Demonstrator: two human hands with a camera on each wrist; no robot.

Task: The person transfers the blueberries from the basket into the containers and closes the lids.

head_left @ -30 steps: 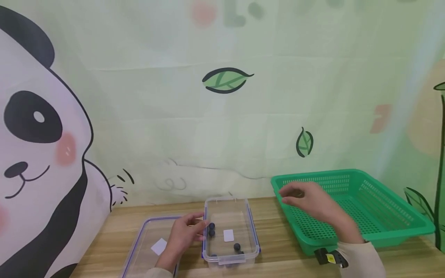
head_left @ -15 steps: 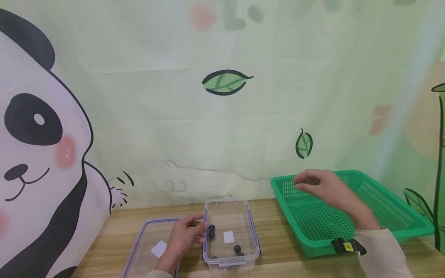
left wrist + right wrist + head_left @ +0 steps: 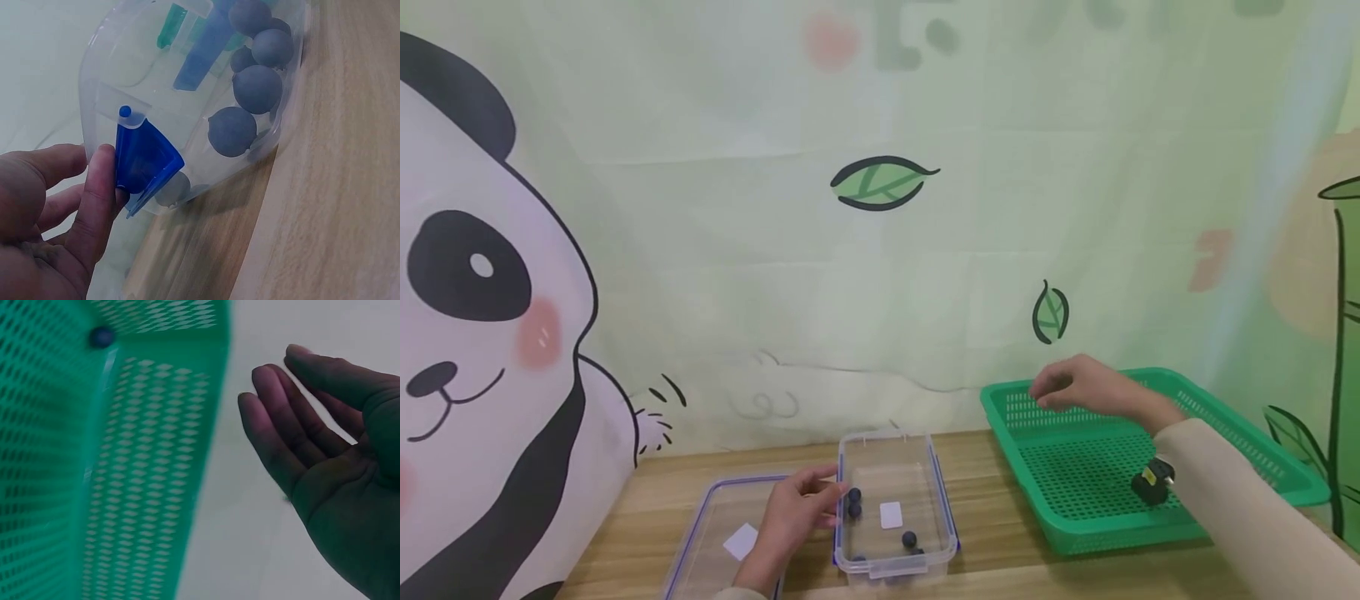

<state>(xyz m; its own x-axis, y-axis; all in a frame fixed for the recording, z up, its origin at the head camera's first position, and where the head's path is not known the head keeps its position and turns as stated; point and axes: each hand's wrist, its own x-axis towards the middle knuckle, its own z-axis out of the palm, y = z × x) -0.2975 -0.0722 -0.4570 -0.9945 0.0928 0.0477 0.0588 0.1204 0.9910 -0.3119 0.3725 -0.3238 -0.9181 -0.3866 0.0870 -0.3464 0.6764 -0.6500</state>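
Note:
A clear plastic food container (image 3: 895, 467) stands uncovered on the table, with several blueberries (image 3: 854, 508) and a small white label in it. My left hand (image 3: 797, 517) grips its left side at the rim; the left wrist view shows the fingers beside a blue latch (image 3: 147, 156). Above the back left part of a green basket (image 3: 1052, 529) is my right hand (image 3: 1086, 387), its fingers loosely bent with nothing between them. One blueberry (image 3: 101, 337) lies in a corner of the basket in the right wrist view.
A clear lid (image 3: 718, 517) with a blue seal and a white label lies on the wooden table (image 3: 981, 500), left of the container. Behind the table hangs a green cloth (image 3: 737, 250) printed with a panda.
My right hand has moved right and slightly up from the basket's left rim, and the forearm has swung right. My left hand stays at the container.

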